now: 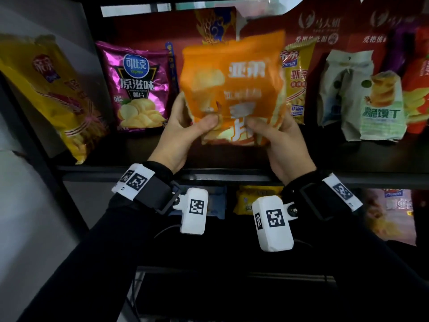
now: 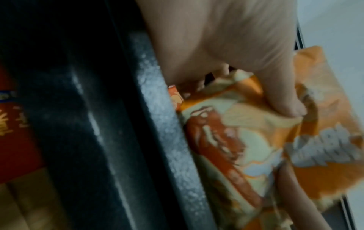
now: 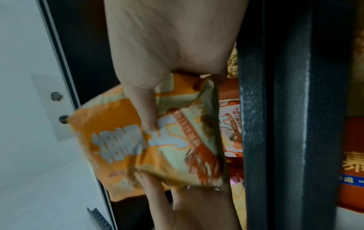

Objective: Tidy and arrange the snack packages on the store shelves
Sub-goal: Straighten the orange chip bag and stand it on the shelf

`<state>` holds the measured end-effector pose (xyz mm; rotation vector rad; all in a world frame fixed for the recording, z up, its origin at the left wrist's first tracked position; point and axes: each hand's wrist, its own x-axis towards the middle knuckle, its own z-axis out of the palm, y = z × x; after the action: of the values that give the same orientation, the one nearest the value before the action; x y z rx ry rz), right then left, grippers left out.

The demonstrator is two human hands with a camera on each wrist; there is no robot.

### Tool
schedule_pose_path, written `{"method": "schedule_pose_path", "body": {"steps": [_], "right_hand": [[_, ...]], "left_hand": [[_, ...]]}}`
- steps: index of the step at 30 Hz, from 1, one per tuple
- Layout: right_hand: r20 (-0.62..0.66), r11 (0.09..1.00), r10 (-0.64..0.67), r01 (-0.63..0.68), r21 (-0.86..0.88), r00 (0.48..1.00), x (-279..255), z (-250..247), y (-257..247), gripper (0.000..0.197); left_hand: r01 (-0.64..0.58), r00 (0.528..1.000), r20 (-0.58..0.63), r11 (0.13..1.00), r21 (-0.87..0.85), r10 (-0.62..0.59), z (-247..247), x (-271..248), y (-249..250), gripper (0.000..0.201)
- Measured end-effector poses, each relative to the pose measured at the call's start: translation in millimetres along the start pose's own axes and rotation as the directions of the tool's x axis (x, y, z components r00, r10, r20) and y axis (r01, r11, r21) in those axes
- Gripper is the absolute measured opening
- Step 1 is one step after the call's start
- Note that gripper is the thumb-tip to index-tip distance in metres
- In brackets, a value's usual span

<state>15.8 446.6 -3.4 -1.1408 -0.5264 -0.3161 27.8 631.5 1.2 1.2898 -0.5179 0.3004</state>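
In front of a dark shelf (image 1: 232, 156) with snack bags, the left hand (image 1: 183, 133) and the right hand (image 1: 276, 145) each pinch the bottom of an orange bag (image 1: 232, 84), holding it upright above the shelf.

Your head cam sits high, looking forward and a bit down at the shelf (image 1: 232, 176) from arm's reach, both wrists in shot. The left wrist cam is jammed right up close, looking along the left hand (image 2: 226, 46) with the shelf edge beside it. Right wrist cam does the same along the right hand (image 3: 171, 38). All three views share the orange snack bag (image 1: 234, 87).
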Motion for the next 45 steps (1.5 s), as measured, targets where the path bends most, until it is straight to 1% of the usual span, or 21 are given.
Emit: {"method": "schedule_pose_path", "body": {"steps": [3,5,7,10,13,16,17,19,20,23,26,28,30,32,35,36,37,39,42,44,45], "right_hand": [[-0.098,0.995,-0.095,0.094,-0.020,0.991,-0.8,-2.6,-0.2,0.048],[-0.083,0.991,-0.126,0.122,-0.046,0.989,-2.0,-2.3,1.0,0.056],[-0.065,0.987,-0.147,0.141,-0.082,0.987,-3.4,0.9,0.8,0.056],[-0.096,0.970,-0.196,0.179,-0.166,0.976,-2.0,3.3,1.7,0.038],[-0.188,0.980,-0.188,0.172,-0.097,0.964,0.5,6.1,-1.3,0.043],[-0.328,1.000,-0.004,0.010,0.017,0.945,7.1,13.3,-10.6,0.026],[-0.343,0.996,0.081,-0.087,-0.001,0.936,9.2,17.0,-13.7,0.020],[-0.338,0.955,0.230,-0.278,-0.101,0.913,12.9,24.1,-19.7,0.021],[-0.322,0.937,0.283,-0.332,-0.111,0.904,15.2,26.3,-21.0,0.025],[-0.180,0.942,0.315,-0.330,-0.065,0.932,15.9,30.0,-23.7,0.048],[0.002,0.942,0.207,-0.199,-0.271,0.978,7.3,25.6,-20.9,0.075],[0.023,0.924,0.137,-0.120,-0.363,0.990,4.5,24.4,-18.3,0.088],[-0.083,0.936,0.062,-0.086,-0.341,0.995,5.4,25.9,-21.1,0.072],[-0.208,0.961,0.046,-0.100,-0.256,0.977,8.4,26.1,-26.5,0.052],[-0.296,0.978,0.161,-0.193,-0.081,0.942,13.7,22.1,-31.9,0.045],[-0.299,0.974,0.216,-0.228,-0.007,0.929,15.2,20.5,-32.5,0.042],[-0.285,0.964,0.264,-0.260,0.053,0.921,15.5,19.6,-33.2,0.040],[-0.202,0.951,0.307,-0.294,0.091,0.930,15.1,17.9,-31.9,0.037],[-0.062,0.965,0.210,-0.217,-0.145,0.976,11.3,15.5,-28.3,0.038],[-0.013,0.923,0.126,-0.123,-0.365,0.992,8.0,10.1,-27.8,0.053],[0.027,0.889,0.139,-0.113,-0.443,0.990,7.2,6.5,-28.5,0.061]], "left_hand": [[0.054,0.996,0.063,0.998,0.022,-0.056,-2.0,1.8,1.8,0.107],[0.082,0.992,0.100,0.997,0.011,-0.083,-4.2,2.4,0.8,0.112],[0.068,0.991,0.120,0.996,-0.051,-0.061,-6.4,2.7,0.5,0.111],[0.076,0.995,0.068,0.994,-0.077,-0.071,-6.5,3.0,0.7,0.107],[0.139,0.990,-0.029,0.990,0.004,-0.139,1.1,4.6,3.3,0.119],[0.084,0.995,-0.059,0.993,0.078,-0.079,3.1,8.3,-0.3,0.096],[0.087,0.995,-0.053,0.995,0.049,-0.084,1.0,9.1,-2.3,0.104],[0.139,0.990,-0.030,0.989,-0.055,-0.140,-1.7,8.4,-0.3,0.124],[0.185,0.982,-0.023,0.978,-0.096,-0.188,-2.8,8.0,1.5,0.124],[0.302,0.948,-0.066,0.947,-0.113,-0.310,-6.4,11.2,2.2,0.086],[0.321,0.937,-0.112,0.942,-0.096,-0.331,-10.8,14.4,-1.8,0.058],[0.324,0.938,-0.112,0.944,-0.057,-0.329,-11.0,14.7,-3.7,0.044],[0.327,0.937,-0.114,0.944,-0.042,-0.330,-9.6,15.5,-4.5,0.041],[0.319,0.939,-0.120,0.947,-0.039,-0.321,-9.5,16.2,-4.0,0.037],[0.276,0.955,-0.122,0.960,0.047,-0.269,-11.3,15.4,-4.9,0.018],[0.264,0.960,-0.118,0.962,0.077,-0.254,-11.7,15.0,-5.2,0.021],[0.253,0.963,-0.113,0.964,0.082,-0.243,-11.9,14.9,-5.8,0.031],[0.259,0.963,-0.084,0.966,0.028,-0.256,-12.7,14.7,-5.0,0.050],[0.322,0.947,0.035,0.944,-0.067,-0.320,-12.0,13.1,0.9,0.060],[0.309,0.951,0.009,0.942,-0.130,-0.311,-7.8,12.0,3.5,0.075],[0.279,0.957,-0.040,0.948,-0.153,-0.288,-6.6,12.0,3.3,0.081]]}}
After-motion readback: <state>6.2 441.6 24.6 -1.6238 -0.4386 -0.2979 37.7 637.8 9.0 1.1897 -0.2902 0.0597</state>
